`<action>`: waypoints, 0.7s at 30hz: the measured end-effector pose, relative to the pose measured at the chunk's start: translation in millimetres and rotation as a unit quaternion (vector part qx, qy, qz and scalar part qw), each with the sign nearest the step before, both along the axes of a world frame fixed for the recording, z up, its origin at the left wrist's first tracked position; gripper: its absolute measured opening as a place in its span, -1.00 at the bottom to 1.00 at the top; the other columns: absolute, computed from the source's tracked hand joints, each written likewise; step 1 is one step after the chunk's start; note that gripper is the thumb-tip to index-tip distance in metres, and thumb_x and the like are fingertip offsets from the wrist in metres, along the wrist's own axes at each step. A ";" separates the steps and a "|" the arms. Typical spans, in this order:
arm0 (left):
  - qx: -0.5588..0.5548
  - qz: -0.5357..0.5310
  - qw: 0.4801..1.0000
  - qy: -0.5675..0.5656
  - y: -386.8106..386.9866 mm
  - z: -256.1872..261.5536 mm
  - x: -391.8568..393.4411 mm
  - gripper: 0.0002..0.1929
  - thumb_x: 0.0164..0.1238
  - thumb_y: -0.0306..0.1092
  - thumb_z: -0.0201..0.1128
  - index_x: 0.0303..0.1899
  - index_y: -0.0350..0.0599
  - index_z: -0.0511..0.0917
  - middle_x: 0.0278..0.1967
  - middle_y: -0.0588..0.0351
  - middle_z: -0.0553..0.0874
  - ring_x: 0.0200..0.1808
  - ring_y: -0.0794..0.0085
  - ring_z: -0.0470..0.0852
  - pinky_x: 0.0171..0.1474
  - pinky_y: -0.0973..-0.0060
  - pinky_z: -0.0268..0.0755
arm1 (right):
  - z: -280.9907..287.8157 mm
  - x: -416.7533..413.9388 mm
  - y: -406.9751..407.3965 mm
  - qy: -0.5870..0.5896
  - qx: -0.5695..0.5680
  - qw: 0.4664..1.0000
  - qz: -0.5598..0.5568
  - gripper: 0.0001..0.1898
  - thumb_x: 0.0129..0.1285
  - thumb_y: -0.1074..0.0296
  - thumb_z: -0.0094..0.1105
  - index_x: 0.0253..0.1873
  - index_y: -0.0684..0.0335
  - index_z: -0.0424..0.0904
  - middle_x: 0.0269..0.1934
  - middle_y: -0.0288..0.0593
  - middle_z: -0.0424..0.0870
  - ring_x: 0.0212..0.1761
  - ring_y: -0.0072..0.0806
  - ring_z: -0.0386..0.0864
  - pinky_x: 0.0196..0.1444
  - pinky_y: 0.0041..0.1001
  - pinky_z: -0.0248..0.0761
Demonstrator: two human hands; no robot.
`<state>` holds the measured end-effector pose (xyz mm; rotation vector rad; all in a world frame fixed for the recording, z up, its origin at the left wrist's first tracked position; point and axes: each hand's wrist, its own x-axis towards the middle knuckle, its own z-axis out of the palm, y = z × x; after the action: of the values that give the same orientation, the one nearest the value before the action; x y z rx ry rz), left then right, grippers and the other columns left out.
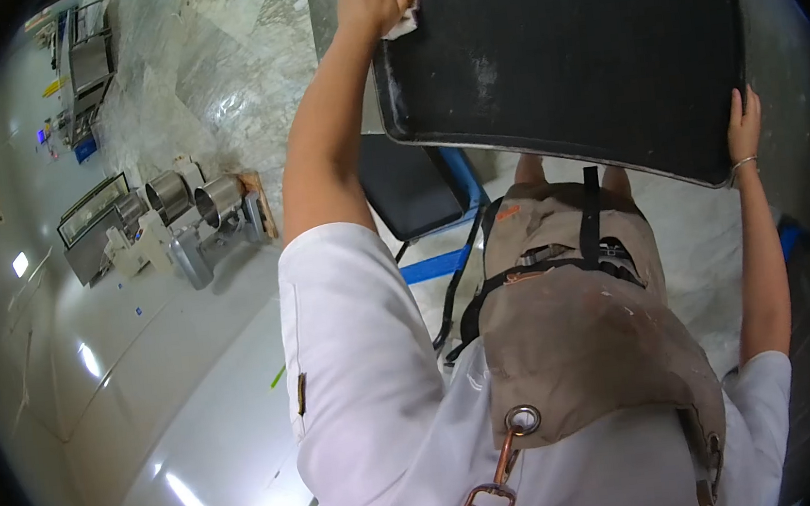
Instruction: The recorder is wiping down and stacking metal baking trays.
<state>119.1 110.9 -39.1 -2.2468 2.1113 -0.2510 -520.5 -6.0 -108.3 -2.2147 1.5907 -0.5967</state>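
A large black baking tray (576,53) with a raised rim lies before me, its far edge cut off by the picture's top. Pale smudges show on its surface near the left side. My left hand (372,0) is at the tray's upper left edge with a white cloth (406,19) under its fingers and thumb, pressed against the rim. My right hand (744,125) rests at the tray's lower right corner, its fingers along the outer side of the rim; the thumb is hidden.
Below the tray at left is a blue-framed chair or stool with a black seat (409,187). Further left stand machines with steel bowls (218,200), a glass-topped case (94,210) and a metal rack (90,64). Clear plastic sheeting (163,93) covers a surface at upper left.
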 end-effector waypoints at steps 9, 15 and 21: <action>0.306 -0.170 0.899 -0.262 138.3 67.8 -79.6 -0.20 0.35 0.10 0.04 0.33 -0.56 0.26 0.36 -0.34 0.34 0.49 -0.10 0.15 0.58 0.09 -0.28 | 3.6 -9.1 -1.5 -0.012 -0.010 1.000 -0.008 -0.53 0.52 0.15 -0.02 0.23 0.51 0.43 0.13 0.17 0.53 0.19 0.01 0.47 0.28 -0.29 0.30; 0.236 -0.132 0.962 -0.035 201.2 72.8 -98.7 -0.39 0.17 -0.16 0.19 0.13 -0.55 0.43 0.19 -0.28 0.51 0.39 -0.16 0.30 0.31 0.38 0.38 | 11.6 -14.4 -1.4 0.023 -0.015 1.000 0.006 -0.55 0.51 0.13 -0.01 0.25 0.43 0.44 0.15 0.12 0.53 0.22 -0.03 0.46 0.29 -0.27 0.29; 0.196 -0.059 0.972 0.112 241.8 91.0 -121.3 -0.38 0.14 -0.06 0.32 0.09 -0.42 0.47 0.09 -0.22 0.57 0.31 -0.02 0.42 0.19 0.35 0.48 | 27.7 -2.7 3.3 -0.005 -0.012 1.000 0.017 -0.58 0.50 0.17 0.00 0.23 0.41 0.45 0.14 0.11 0.54 0.21 -0.03 0.47 0.27 -0.27 0.30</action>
<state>-2.2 352.7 51.9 -1.9982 2.1635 0.4024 -523.2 -2.7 -80.6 -2.2477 1.5465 -0.6191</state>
